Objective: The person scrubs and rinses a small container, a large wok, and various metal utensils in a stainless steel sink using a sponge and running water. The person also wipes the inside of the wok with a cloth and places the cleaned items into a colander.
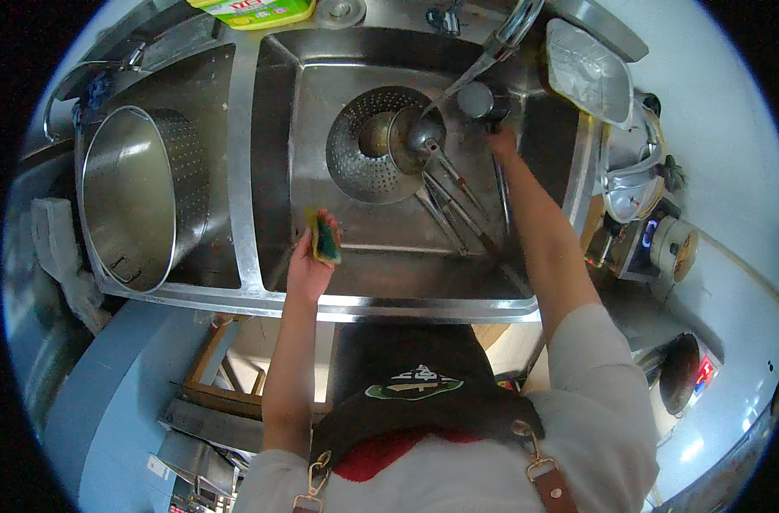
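My left hand (313,263) holds a yellow-and-green scouring sponge (327,238) over the front left of the steel sink basin (389,272). At the basin's right side my right hand (503,142) reaches in beside a dark cylindrical item with a grey round end (476,100); its fingers are mostly hidden, and whether it grips that item is unclear. A perforated steel colander (363,173) lies mid-basin with a round metal bowl or ladle (405,144) over it. Several long-handled utensils (453,205) spread toward the front right. Water runs from the faucet (508,38) onto them.
A tall perforated stock pot (130,199) with cloudy liquid stands in the left basin. A yellow-green detergent container (255,13) is on the back ledge. A clear plastic tub (588,74) and metal containers (633,173) line the right side. The steel divider (240,160) separates the basins.
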### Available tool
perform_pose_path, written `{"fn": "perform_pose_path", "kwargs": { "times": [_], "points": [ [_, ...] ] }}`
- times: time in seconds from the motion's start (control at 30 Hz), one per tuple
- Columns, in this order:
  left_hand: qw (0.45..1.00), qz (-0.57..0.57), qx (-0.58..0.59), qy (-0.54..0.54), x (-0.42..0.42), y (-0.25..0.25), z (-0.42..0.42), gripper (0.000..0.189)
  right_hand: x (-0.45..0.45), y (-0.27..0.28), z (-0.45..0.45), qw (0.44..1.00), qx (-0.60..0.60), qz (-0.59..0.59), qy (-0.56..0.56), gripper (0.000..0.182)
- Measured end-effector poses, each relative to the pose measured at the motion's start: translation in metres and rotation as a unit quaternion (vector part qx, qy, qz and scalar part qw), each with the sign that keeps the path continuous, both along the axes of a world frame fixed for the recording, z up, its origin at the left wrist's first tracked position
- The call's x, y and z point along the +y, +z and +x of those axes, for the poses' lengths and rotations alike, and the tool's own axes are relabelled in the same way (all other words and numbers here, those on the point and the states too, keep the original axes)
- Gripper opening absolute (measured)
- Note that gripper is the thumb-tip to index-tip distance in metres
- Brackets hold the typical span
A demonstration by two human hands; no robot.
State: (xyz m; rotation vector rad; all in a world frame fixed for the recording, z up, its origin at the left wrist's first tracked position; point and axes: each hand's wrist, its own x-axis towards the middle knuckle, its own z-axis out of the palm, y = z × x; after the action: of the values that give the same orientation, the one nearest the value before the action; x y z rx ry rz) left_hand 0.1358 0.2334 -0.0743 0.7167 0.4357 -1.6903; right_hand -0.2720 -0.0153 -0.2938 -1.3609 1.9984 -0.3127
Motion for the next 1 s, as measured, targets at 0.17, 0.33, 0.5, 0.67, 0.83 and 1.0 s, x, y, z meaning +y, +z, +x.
{"fn": "perform_pose_path", "kwargs": {
  "times": [0.17,0.33,0.5,0.67,0.83,1.0],
  "points": [
    [0.991,-0.043,0.121,0.033,0.02,0.018,-0.003,0.046,0.036,0.049,0.031,0.974,0.153,-0.161,0.044,0.03],
    [0.988,-0.051,0.148,0.012,0.01,0.017,-0.011,0.049,0.165,0.001,0.031,0.979,0.064,-0.058,0.186,0.026],
    [0.99,0.001,0.139,-0.006,0.002,0.019,-0.021,0.053,0.163,-0.005,0.029,0.956,0.106,-0.028,0.271,0.036],
    [0.993,0.0,0.119,0.019,-0.016,0.0,-0.034,0.044,0.145,0.085,0.042,0.982,0.035,0.014,0.185,0.027],
    [0.991,-0.076,-0.105,-0.011,-0.102,-0.02,-0.055,0.039,0.142,0.165,0.035,0.984,-0.022,0.007,0.176,0.022],
    [0.425,-0.389,-0.781,-0.241,-0.2,-0.021,-0.089,0.033,0.105,0.25,0.046,0.965,-0.064,0.134,0.217,0.024]
  ]
}}
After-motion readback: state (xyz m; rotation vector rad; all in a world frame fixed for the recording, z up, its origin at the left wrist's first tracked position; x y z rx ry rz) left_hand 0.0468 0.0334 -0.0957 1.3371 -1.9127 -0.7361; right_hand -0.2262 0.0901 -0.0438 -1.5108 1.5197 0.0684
